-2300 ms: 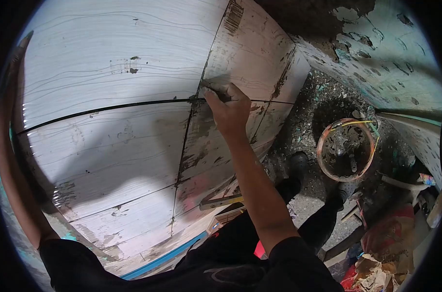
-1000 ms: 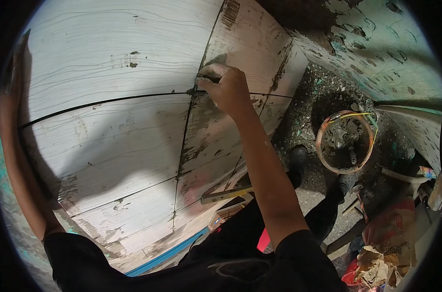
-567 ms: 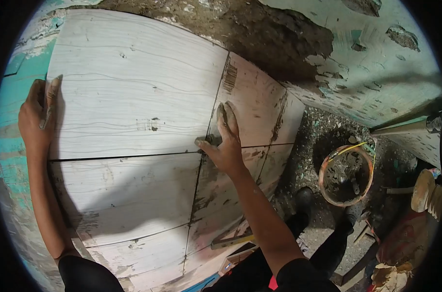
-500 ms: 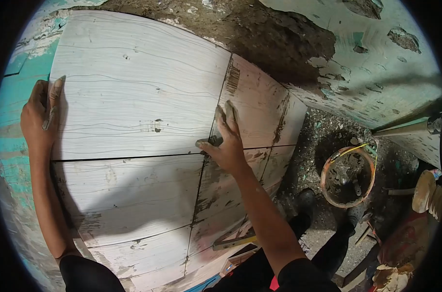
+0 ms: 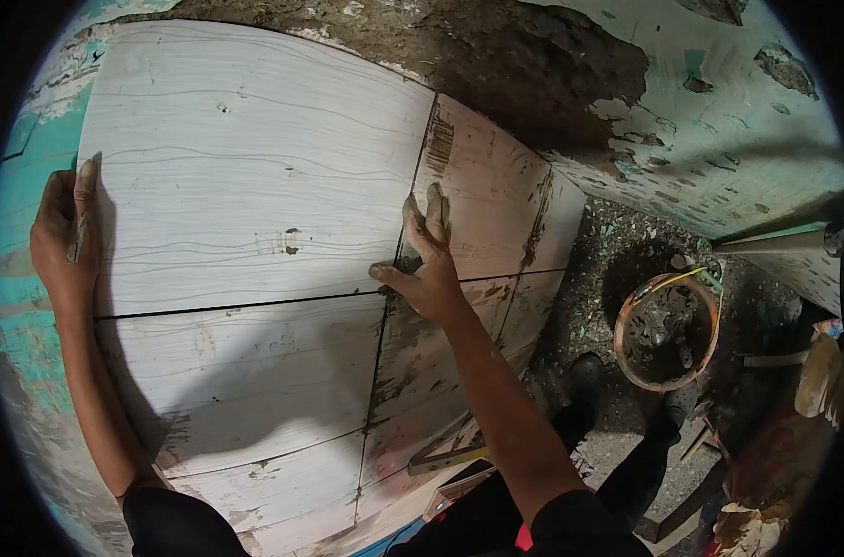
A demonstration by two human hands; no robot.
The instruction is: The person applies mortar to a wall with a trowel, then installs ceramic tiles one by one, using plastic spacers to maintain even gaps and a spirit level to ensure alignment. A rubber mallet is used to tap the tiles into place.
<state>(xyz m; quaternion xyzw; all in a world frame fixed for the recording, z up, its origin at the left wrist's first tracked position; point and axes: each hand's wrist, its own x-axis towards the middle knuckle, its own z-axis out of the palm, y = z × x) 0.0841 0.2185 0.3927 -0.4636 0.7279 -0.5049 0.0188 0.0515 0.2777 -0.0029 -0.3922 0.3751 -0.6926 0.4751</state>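
A large white tile [image 5: 246, 176] is set on the wall above a lower tile [image 5: 246, 371], a dark joint running between them. Its left edge is met by the left hand [image 5: 65, 237], fingers slightly parted. Near its lower right corner, the right hand [image 5: 428, 269] is laid across the joint with a narrower tile [image 5: 487, 200], smeared fingers and thumb spread wide. Rough brown wall [image 5: 533, 65] is exposed above; a bucket [image 5: 621, 334] is seen on the floor, well to its right.
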